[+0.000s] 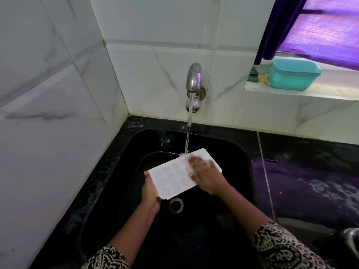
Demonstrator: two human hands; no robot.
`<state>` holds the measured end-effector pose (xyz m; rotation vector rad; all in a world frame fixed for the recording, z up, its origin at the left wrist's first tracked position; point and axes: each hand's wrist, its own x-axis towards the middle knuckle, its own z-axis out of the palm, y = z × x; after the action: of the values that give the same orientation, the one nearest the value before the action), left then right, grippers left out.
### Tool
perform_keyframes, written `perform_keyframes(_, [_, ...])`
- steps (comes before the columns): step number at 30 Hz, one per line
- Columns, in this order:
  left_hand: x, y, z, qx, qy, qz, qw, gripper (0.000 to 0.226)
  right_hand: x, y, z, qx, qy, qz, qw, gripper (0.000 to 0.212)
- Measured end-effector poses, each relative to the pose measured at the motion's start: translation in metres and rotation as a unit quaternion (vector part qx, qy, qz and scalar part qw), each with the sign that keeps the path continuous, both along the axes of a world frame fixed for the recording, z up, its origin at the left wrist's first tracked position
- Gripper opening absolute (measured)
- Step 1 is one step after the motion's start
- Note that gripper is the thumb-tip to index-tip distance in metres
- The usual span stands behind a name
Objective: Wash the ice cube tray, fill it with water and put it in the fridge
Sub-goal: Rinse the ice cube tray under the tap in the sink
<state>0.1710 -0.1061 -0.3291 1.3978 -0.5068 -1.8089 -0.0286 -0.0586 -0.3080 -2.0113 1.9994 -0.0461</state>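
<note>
A white ice cube tray (171, 176) with round cells is held over the black sink (229, 152), tilted, its far edge under the running water. My left hand (150, 193) grips the tray's near left corner from below, thumb on the edge. My right hand (204, 174) lies flat on top of the tray's right half, fingers spread and reaching toward the stream. Water falls from the steel tap (193, 78) onto the tray's far edge.
The sink drain (176, 205) is just below the tray. Wet black counter (303, 183) lies to the right. A teal lidded box (294, 74) sits on the window ledge; a steel vessel (351, 243) shows at the lower right. Tiled walls close the left and back.
</note>
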Motion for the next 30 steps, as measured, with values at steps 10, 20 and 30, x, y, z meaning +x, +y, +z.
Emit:
perform_keyframes(10, [-0.008,-0.001,-0.002,0.005,-0.036,0.0,0.999,0.06,0.071,-0.013,0.003,-0.006,-0.078,-0.055,0.995,0.068])
perform_keyframes(20, [0.0,0.006,-0.013,0.004,-0.027,0.01,1.0,0.055,0.049,-0.008,0.003,0.003,-0.042,0.026,0.999,0.056])
perform_keyframes(30, [0.001,0.005,-0.008,0.009,-0.016,0.003,1.0,0.06,0.02,-0.019,-0.003,0.037,-0.009,-0.161,0.986,0.068])
